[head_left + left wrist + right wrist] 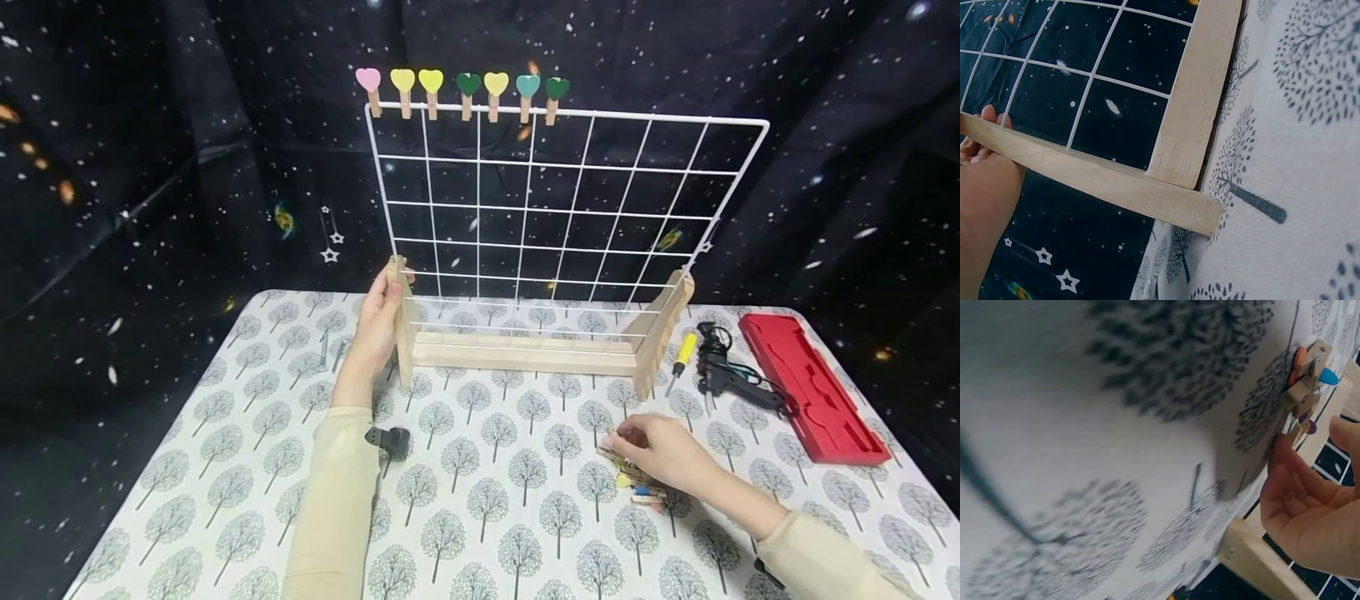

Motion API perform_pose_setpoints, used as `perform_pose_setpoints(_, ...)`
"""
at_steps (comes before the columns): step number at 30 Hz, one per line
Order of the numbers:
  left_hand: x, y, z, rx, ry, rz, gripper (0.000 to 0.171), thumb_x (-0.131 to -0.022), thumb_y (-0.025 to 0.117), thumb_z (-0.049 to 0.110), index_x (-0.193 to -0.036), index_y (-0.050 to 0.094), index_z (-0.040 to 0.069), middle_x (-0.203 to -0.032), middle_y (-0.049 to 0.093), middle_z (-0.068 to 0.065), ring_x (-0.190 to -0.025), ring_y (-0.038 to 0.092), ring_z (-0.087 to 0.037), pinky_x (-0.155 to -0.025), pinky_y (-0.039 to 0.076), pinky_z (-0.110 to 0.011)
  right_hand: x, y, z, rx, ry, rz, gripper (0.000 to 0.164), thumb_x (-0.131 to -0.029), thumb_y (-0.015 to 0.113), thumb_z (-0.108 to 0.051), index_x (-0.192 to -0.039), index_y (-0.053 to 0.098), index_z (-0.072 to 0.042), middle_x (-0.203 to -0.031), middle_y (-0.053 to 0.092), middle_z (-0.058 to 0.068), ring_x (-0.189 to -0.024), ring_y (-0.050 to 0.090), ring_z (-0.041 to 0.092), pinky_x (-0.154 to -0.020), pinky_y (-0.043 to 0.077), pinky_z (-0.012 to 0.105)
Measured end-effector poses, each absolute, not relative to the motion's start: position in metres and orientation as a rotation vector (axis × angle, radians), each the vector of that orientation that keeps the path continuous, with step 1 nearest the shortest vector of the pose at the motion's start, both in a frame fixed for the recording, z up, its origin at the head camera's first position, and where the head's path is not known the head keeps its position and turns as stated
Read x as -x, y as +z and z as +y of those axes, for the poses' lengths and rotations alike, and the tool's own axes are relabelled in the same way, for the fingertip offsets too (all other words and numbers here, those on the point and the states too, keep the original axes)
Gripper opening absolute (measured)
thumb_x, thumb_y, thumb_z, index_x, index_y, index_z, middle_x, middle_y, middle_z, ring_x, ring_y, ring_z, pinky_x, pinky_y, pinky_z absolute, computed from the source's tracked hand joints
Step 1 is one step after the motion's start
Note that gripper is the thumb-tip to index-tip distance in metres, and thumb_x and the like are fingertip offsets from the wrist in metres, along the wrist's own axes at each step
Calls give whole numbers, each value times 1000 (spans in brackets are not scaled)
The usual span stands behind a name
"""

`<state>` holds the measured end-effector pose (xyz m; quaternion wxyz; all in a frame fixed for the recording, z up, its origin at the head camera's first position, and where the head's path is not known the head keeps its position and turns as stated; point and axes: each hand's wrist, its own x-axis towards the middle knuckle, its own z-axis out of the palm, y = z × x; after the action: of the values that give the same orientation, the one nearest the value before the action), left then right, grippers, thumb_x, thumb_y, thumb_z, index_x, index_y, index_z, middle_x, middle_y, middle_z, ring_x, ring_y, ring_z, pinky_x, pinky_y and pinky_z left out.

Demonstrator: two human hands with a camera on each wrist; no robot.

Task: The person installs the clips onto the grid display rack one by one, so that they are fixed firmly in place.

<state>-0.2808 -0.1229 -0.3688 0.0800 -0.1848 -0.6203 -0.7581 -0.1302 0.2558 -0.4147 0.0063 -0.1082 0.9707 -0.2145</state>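
My left hand [380, 321] grips the left wooden upright [405, 333] of a stand that holds a white wire grid [530, 164]. In the left wrist view, fingertips come round that upright beside the grid. Over a small pile of wooden clothespins [643, 493] on the table is my right hand [660, 450], its thumb and fingertips at the pile. The right wrist view shows a fingertip against the clothespins [1302, 394], with a gap between the digits. Several heart-topped clothespins [497, 84] stand clipped along the left part of the grid's top wire.
Right of the stand lie a yellow screwdriver [684, 350], a black corded tool [738, 385] and a red tray [813, 392]. A tree-patterned cloth [517, 533] covers the table. Behind hangs a dark starry curtain [187, 150]. Thin metal pieces [339, 354] lie near my left hand.
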Motion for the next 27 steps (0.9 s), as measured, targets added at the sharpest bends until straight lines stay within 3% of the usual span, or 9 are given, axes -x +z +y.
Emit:
perform_pose_setpoints(10, 284, -370, -121, 550, -2243, -1859, 54, -85, 38, 43, -134, 31, 20, -121, 43, -6, -121, 33, -22, -103, 23, -41, 131, -415, 252, 500, -596, 3069, 12, -80, 62, -25, -84, 57, -15, -61, 49, -13, -54, 43, 1, -51, 39, 19)
perform_pose_setpoints(16, 278, -366, -121, 536, -2237, -1874, 48, -89, 35, 36, -134, 31, 19, -126, 39, -13, -120, 34, -20, -104, 22, -38, 129, -416, 257, 494, -628, 3058, 11, -79, 63, -22, -75, 55, -16, -61, 47, -10, -54, 41, 2, -49, 37, 19)
perform_pose_setpoints(27, 269, -358, -120, 559, -2206, -1912, 48, -92, 31, 32, -136, 26, 14, -129, 35, -17, -122, 31, -22, -103, 22, -42, 135, -411, 276, 556, -843, 3048, 12, -79, 63, -21, -87, 58, -14, -74, 60, -9, -63, 54, 1, -60, 47, 20)
